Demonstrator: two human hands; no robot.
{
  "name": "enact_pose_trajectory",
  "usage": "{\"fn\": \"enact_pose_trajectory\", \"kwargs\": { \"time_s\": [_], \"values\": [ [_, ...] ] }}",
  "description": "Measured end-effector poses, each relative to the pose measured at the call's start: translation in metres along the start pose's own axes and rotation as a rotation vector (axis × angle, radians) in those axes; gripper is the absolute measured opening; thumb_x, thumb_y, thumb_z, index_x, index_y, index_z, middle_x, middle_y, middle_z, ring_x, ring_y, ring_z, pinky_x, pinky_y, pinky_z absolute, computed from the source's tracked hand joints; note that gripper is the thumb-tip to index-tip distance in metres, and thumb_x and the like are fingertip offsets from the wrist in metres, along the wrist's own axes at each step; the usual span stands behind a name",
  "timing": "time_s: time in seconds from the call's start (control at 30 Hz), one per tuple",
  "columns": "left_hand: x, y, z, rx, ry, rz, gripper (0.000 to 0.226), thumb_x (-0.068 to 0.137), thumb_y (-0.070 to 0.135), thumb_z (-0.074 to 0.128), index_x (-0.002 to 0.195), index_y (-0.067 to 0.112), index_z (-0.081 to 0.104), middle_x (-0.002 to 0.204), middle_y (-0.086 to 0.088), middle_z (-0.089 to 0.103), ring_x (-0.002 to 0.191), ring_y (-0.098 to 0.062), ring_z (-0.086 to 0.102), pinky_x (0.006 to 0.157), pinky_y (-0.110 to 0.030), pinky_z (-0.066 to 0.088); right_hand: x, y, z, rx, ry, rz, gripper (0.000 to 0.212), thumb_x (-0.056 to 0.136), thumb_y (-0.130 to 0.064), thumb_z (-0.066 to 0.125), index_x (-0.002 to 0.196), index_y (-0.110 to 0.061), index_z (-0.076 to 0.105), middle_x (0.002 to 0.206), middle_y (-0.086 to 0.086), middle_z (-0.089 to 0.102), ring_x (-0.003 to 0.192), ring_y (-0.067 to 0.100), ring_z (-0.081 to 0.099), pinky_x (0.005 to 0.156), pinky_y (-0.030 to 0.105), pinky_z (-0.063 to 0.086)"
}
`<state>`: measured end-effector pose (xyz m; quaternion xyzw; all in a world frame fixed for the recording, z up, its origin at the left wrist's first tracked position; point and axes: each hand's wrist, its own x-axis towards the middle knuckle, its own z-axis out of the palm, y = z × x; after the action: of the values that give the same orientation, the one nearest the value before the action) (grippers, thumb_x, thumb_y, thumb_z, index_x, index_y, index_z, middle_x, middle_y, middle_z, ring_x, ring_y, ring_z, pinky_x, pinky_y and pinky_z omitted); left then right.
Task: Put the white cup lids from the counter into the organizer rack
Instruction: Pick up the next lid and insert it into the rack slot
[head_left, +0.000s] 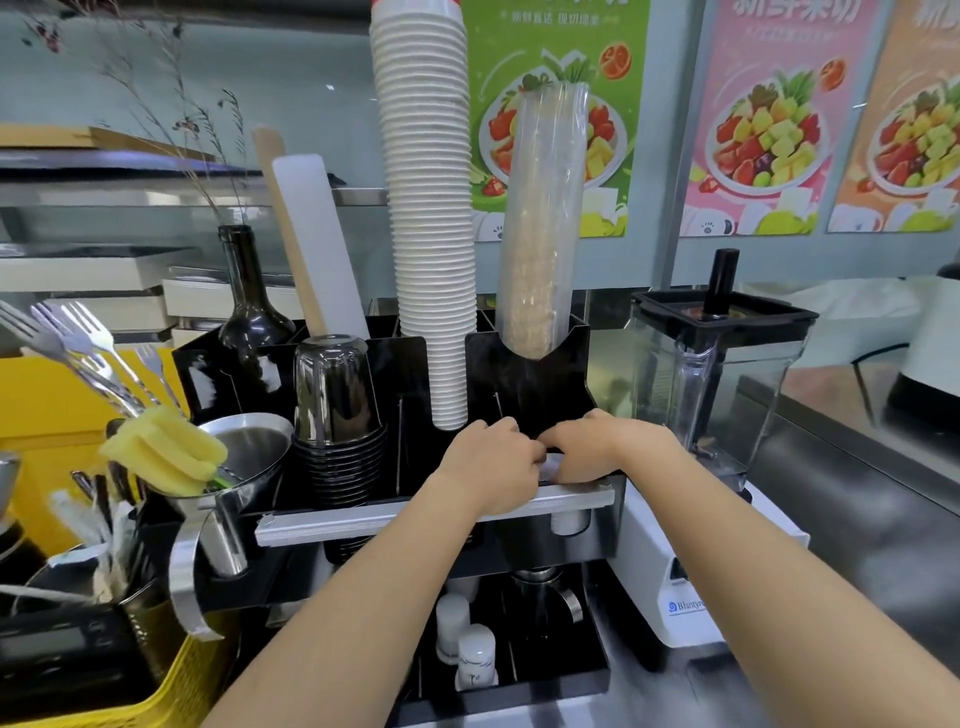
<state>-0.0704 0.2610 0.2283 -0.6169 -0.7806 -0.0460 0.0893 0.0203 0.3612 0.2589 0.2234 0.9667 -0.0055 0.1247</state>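
Both hands meet in the organizer rack's (524, 374) front right compartment. The left hand (496, 460) and right hand (597, 447) each have a narrow grip, fingers curled toward each other around what seems to be a white cup lid (550, 464) (only a pale sliver shows between them). Two hands probably steady it into the slot. Behind rises the paper cup stack (431, 208).

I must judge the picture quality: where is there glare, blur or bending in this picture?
Head view: glare streaks on the upturned black cups and steel funnel; wide-angle bending curves the counter edge and posters; forks at the left look smeared; both hands, left hand, right hand, stay fairly sharp.
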Motion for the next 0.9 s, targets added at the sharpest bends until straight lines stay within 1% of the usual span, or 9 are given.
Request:
{"fn": "enact_pose_trajectory", "kwargs": {
  "time_s": [0.1, 0.23, 0.3, 0.4, 0.47, 0.53, 0.7, 0.83, 0.9],
  "values": [
    [-0.009, -0.002, 0.000, -0.028, 0.115, 0.030, 0.043, 0.093, 0.038, 0.030, 0.111, 0.016, 0.061, 0.113, -0.004, 0.063, 0.112, -0.023, 0.052, 0.090, -0.036, 0.039, -0.014, 0.001, 0.004, 0.133, 0.228, -0.068, 0.046, 0.087, -0.031, 0.051, 0.131, -0.020, 0.046, 0.134, 0.004, 0.052, 0.121, 0.024, 0.048, 0.102, 0.035, 0.037],
    [-0.049, -0.003, -0.001, -0.101, 0.296, 0.030, 0.067, 0.081, 0.054, 0.024, 0.127, 0.017, 0.055, 0.132, -0.003, 0.058, 0.126, -0.021, 0.048, 0.104, -0.033, 0.035, -0.036, -0.002, 0.029, 0.202, 0.512, -0.082, 0.061, 0.089, -0.035, 0.053, 0.144, -0.021, 0.030, 0.154, 0.001, 0.029, 0.139, 0.018, 0.031, 0.111, 0.036, 0.029],
    [-0.076, -0.007, 0.005, -0.114, 0.372, 0.003, 0.065, 0.083, 0.054, 0.029, 0.130, 0.016, 0.053, 0.137, -0.005, 0.054, 0.130, -0.022, 0.045, 0.109, -0.034, 0.030, -0.045, -0.012, 0.050, 0.202, 0.694, -0.120, 0.064, 0.087, -0.043, 0.052, 0.143, -0.021, 0.033, 0.152, 0.003, 0.033, 0.137, 0.019, 0.036, 0.108, 0.036, 0.031],
    [-0.118, -0.015, 0.018, -0.142, 0.430, -0.070, 0.057, 0.086, 0.051, 0.037, 0.131, 0.018, 0.052, 0.138, -0.005, 0.053, 0.131, -0.021, 0.045, 0.111, -0.035, 0.027, -0.059, -0.038, 0.081, 0.207, 0.806, -0.216, 0.067, 0.081, -0.052, 0.044, 0.139, -0.018, 0.041, 0.144, 0.009, 0.046, 0.126, 0.026, 0.050, 0.100, 0.041, 0.042],
    [-0.146, -0.018, 0.029, -0.150, 0.465, -0.088, 0.052, 0.087, 0.046, 0.043, 0.128, 0.016, 0.055, 0.135, -0.006, 0.056, 0.127, -0.022, 0.049, 0.111, -0.036, 0.030, -0.065, -0.057, 0.100, 0.237, 0.812, -0.281, 0.067, 0.081, -0.050, 0.047, 0.139, -0.018, 0.040, 0.143, 0.010, 0.048, 0.124, 0.024, 0.050, 0.099, 0.040, 0.043],
    [-0.172, -0.021, 0.042, -0.157, 0.474, -0.110, 0.050, 0.087, 0.043, 0.046, 0.128, 0.015, 0.055, 0.134, -0.006, 0.057, 0.127, -0.021, 0.049, 0.111, -0.031, 0.024, -0.069, -0.079, 0.120, 0.243, 0.783, -0.359, 0.067, 0.081, -0.048, 0.050, 0.139, -0.017, 0.037, 0.143, 0.012, 0.046, 0.125, 0.020, 0.044, 0.099, 0.035, 0.038],
    [-0.228, -0.027, 0.087, -0.190, 0.371, -0.235, 0.049, 0.088, 0.045, 0.044, 0.128, 0.019, 0.054, 0.132, -0.003, 0.059, 0.124, -0.018, 0.052, 0.111, -0.030, 0.028, -0.069, -0.134, 0.178, 0.296, 0.556, -0.423, 0.075, 0.080, -0.056, 0.048, 0.144, -0.021, 0.029, 0.149, 0.006, 0.040, 0.130, 0.017, 0.041, 0.103, 0.039, 0.041],
    [-0.265, -0.033, 0.131, -0.205, 0.205, -0.354, 0.055, 0.091, 0.054, 0.030, 0.127, 0.021, 0.056, 0.126, 0.001, 0.063, 0.118, -0.016, 0.058, 0.103, -0.038, 0.042, -0.061, -0.164, 0.217, 0.357, 0.287, -0.413, 0.082, 0.084, -0.058, 0.047, 0.148, -0.030, 0.003, 0.159, -0.007, 0.009, 0.143, 0.011, 0.016, 0.115, 0.031, 0.017],
    [-0.279, -0.035, 0.152, -0.196, 0.104, -0.419, 0.061, 0.091, 0.058, 0.022, 0.124, 0.022, 0.059, 0.124, 0.002, 0.065, 0.114, -0.015, 0.061, 0.097, -0.040, 0.045, -0.058, -0.174, 0.233, 0.369, 0.204, -0.377, 0.083, 0.085, -0.056, 0.050, 0.148, -0.030, 0.001, 0.159, -0.009, 0.003, 0.144, 0.011, 0.013, 0.114, 0.028, 0.014]
  ]
}}
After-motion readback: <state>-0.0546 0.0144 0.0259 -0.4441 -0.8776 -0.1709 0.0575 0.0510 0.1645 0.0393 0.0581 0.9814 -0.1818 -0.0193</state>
